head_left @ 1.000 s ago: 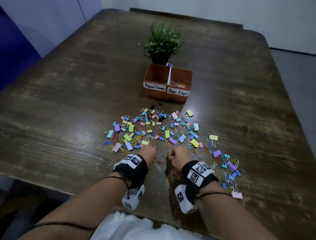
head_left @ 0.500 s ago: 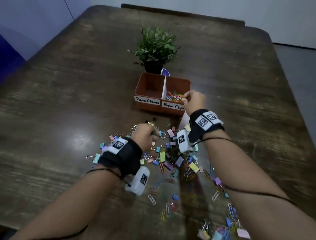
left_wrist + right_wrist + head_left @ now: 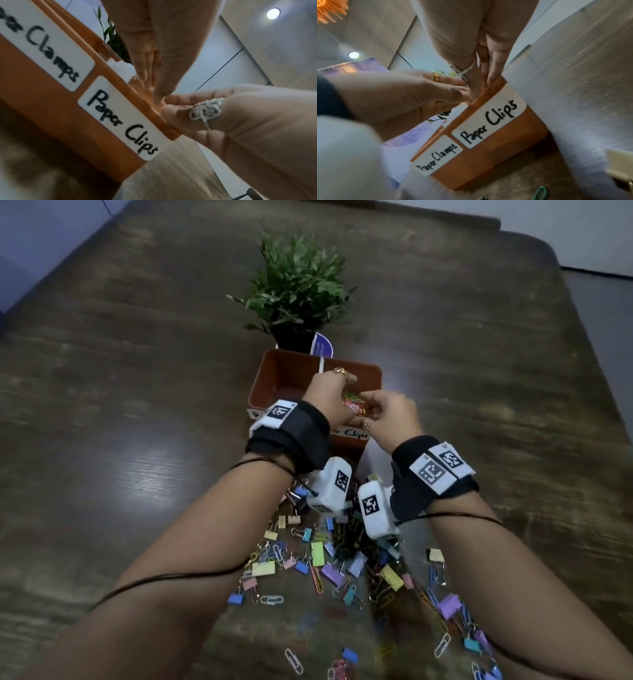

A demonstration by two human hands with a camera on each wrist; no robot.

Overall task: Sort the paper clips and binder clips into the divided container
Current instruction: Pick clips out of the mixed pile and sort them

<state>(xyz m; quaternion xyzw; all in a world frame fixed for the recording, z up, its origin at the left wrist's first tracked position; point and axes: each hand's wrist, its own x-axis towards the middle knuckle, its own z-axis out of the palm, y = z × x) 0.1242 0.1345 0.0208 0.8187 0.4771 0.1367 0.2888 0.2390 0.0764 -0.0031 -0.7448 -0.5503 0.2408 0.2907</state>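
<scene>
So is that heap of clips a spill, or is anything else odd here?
The clips lie scattered on the table, awaiting sorting, not spilled. One oddity: the container is labelled "Paper Clamps", not binder clips. Both the left hand and right hand are over the "Paper Clips" side.

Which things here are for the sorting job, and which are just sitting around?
For the job: divided container, paper clips inside it, mixed clip pile, left hand, right hand.

Just sitting: potted plant, table.

Plant (image 3: 297,282) behind container (image 3: 270,381); loose clips (image 3: 329,563) before it on table (image 3: 137,405).
</scene>
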